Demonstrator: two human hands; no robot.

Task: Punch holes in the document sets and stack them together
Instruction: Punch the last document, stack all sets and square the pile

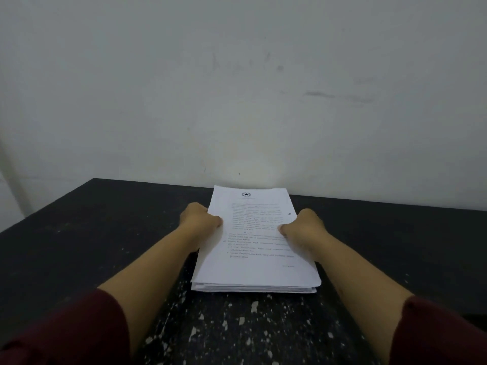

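A thick stack of white printed documents (254, 270) lies on the dark table, its far end close to the wall. The top sheet carries a round emblem and lines of text, and a small punched hole shows near its right edge. My left hand (200, 219) grips the stack's left edge, thumb on top. On the opposite side my right hand (303, 226) grips the right edge, thumb also on the top sheet. No hole punch is in view.
The black table (79, 246) is speckled with white flecks near me and ends at a pale wall (237, 88). Its left edge runs diagonally at the far left. Dark red sleeves cover my upper arms at the bottom corners.
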